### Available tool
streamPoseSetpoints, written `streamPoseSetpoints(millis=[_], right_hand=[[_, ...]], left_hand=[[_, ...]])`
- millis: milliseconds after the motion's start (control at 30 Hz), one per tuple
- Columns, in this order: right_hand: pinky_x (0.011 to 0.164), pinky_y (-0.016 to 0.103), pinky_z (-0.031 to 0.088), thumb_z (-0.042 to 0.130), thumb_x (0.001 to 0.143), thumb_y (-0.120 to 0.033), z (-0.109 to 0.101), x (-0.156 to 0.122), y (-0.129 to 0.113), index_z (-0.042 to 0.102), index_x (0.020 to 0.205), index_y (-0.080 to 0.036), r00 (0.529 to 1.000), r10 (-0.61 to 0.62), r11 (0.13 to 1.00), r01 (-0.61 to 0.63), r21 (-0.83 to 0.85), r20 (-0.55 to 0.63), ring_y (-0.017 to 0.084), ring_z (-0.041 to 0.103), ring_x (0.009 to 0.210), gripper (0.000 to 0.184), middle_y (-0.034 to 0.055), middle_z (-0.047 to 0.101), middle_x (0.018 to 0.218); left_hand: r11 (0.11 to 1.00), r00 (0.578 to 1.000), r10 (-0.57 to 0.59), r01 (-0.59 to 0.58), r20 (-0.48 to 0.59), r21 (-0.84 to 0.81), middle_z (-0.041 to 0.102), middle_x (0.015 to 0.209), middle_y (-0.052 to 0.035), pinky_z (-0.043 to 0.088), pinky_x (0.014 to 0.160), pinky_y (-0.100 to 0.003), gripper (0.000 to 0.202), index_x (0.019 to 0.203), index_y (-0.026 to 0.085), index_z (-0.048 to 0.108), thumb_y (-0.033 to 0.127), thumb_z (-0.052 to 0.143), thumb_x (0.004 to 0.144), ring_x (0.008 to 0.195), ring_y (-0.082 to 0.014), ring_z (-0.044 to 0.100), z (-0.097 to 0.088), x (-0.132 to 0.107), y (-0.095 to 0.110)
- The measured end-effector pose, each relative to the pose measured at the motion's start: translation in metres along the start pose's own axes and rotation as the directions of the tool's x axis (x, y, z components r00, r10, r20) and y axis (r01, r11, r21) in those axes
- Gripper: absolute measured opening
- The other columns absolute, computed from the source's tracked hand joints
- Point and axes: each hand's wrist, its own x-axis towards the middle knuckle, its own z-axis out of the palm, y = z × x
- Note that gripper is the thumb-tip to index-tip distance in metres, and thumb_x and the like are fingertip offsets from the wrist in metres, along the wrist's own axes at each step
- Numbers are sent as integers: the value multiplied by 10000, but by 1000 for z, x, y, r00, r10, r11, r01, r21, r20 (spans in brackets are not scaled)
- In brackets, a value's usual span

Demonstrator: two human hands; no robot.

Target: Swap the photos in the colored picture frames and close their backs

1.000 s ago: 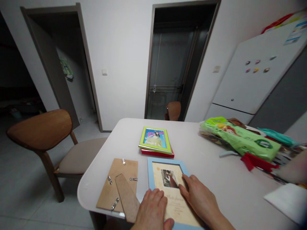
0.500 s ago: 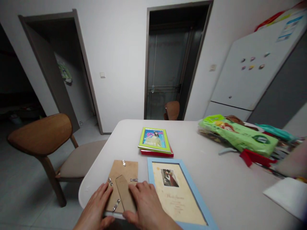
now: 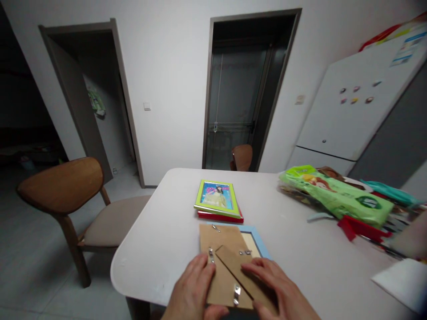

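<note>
Both my hands hold a brown picture-frame backing board (image 3: 224, 270) with small metal clips and a slanted stand leg. My left hand (image 3: 195, 284) grips its left edge, fingers on top and thumb at the near edge. At the right side, my right hand (image 3: 276, 284) lies closed over the edge and part of the stand leg. Beneath the board is a light blue picture frame (image 3: 262, 244), mostly covered, with only its far right part showing. Just beyond lies a lime-green frame (image 3: 236, 205) with a picture of a figure in a yellow dress, stacked on a red frame (image 3: 220, 216).
On the right of the white table (image 3: 147, 249) lie a green plastic package (image 3: 347, 195), a red item (image 3: 362, 229) and a white sheet (image 3: 402, 282). A wooden chair (image 3: 63, 186) stands at the left; a fridge (image 3: 353, 111) is at the back right.
Both hands have carried the backing board to the right, from beside the blue frame to over it. The view has shifted slightly.
</note>
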Motion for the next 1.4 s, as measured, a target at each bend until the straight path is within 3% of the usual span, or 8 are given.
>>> streamPoseSetpoints(millis=[100, 200, 467, 600, 767, 967, 1200, 1400], right_hand=[[905, 378, 316, 474, 592, -196, -10, -13, 27, 527, 1037, -184, 998, 62, 997, -62, -49, 14, 231, 423, 1026, 449, 98, 470, 1076], [901, 372, 327, 458, 592, -185, -6, -15, 39, 545, 1018, -193, 997, 80, 994, -80, -69, -2, 224, 437, 1013, 435, 89, 490, 1059], [913, 401, 307, 476, 591, -196, 10, -20, 54, 544, 1052, -184, 998, 44, 990, -49, -133, -39, 237, 422, 1028, 466, 97, 493, 1076], [864, 400, 345, 475, 675, -265, 8, -15, 53, 568, 1012, -210, 998, 4, 989, -13, -148, -65, 232, 452, 977, 354, 94, 518, 1043], [780, 350, 388, 415, 754, -247, 4, 11, 66, 617, 888, -186, 977, 15, 966, -69, -251, -213, 199, 485, 834, 250, 88, 561, 869], [719, 311, 390, 409, 759, -223, 1, 32, 74, 639, 817, -180, 982, 39, 937, -101, -335, -187, 189, 474, 776, 241, 74, 543, 786], [709, 305, 379, 400, 753, -199, -3, 30, 73, 624, 714, -173, 992, 19, 955, -56, -292, -129, 179, 462, 770, 228, 65, 522, 774], [707, 297, 377, 424, 714, -186, 2, 30, 75, 547, 647, -176, 984, 7, 962, -55, -266, -179, 168, 460, 769, 141, 42, 490, 756]], left_hand=[[997, 990, -43, 51, 135, -52, 471, 1176, -205, 405, 866, -439, 615, 1084, 103, 455, 340, 686, 564, 1081, -309, 436, 20, 20, 19], [993, 968, -98, 109, 232, -36, 448, 1193, -221, 379, 888, -449, 613, 1077, 73, 468, 283, 701, 549, 1098, -321, 413, 30, 26, 25], [974, 923, -164, 207, 347, -89, 476, 1197, -132, 293, 926, -517, 444, 1054, 128, 508, 330, 601, 670, 1136, -292, 376, 21, 25, 24], [977, 926, -160, 197, 341, -77, 452, 1219, -134, 278, 936, -507, 471, 1081, 140, 489, 364, 586, 678, 1149, -282, 361, 19, 23, 22], [989, 950, -28, 72, 311, -132, 453, 1209, -169, 298, 907, -531, 659, 1077, 145, 477, 593, 555, 601, 1120, -307, 394, 27, 19, 18], [989, 950, -11, 56, 312, -135, 489, 1184, -136, 325, 897, -505, 494, 924, 168, 525, 553, 564, 617, 1096, -284, 429, 28, 21, 16], [983, 948, -68, 117, 311, -141, 485, 1189, -135, 333, 901, -498, 577, 917, 164, 527, 598, 598, 544, 1096, -289, 429, 29, 19, 18], [986, 955, -69, 110, 287, -127, 480, 1188, -150, 349, 892, -498, 606, 1000, 147, 507, 566, 601, 572, 1094, -294, 430, 31, 15, 19]])
